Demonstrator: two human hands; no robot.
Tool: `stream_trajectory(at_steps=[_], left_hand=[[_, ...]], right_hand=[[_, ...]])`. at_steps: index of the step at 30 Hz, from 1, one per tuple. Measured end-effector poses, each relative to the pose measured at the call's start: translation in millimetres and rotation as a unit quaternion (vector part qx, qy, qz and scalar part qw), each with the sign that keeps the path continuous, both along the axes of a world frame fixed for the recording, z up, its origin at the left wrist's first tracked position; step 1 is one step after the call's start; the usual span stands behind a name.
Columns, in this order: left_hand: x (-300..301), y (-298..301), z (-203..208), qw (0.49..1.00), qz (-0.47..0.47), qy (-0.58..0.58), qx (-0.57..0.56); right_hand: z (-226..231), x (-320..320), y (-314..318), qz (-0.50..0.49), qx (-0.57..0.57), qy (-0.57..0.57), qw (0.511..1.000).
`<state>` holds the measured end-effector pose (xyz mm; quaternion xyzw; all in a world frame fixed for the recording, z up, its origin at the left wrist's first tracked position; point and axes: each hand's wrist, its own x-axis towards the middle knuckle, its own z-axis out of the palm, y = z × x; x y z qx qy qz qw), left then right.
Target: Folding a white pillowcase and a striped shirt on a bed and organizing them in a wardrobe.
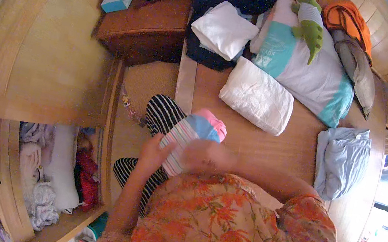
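Note:
A folded striped cloth with blue and pink parts lies across my lap, over black-and-white striped trousers. My left hand holds its left edge, with the fingers closed on the fabric. Over the cloth's right side is my right hand, smeared by motion, so its fingers cannot be made out. The pink end of the cloth sticks out beyond the blue part. Just past it, a folded white cloth rests on the wooden surface.
Farther back lie a folded white garment on dark cloth, a grey-and-teal pillow, a green plush crocodile and an orange cloth. Folded light-blue trousers are at right. At left stands an open drawer beside stored clothes.

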<state>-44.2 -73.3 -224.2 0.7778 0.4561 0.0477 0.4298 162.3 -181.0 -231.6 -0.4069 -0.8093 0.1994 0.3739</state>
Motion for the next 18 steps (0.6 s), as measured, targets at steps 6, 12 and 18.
stream_trajectory(at_steps=[6,12,18], left_hand=[[13,-26,58,0.989,-0.065,-0.028,0.128],[-1,-38,47,0.994,-0.022,-0.054,0.098],[-5,-39,43,0.994,-0.005,-0.073,0.086]], right_hand=[[22,70,70,-0.194,0.001,-0.002,0.981],[36,80,57,-0.181,-0.260,0.093,0.944],[30,77,46,-0.283,-0.284,0.152,0.904]])
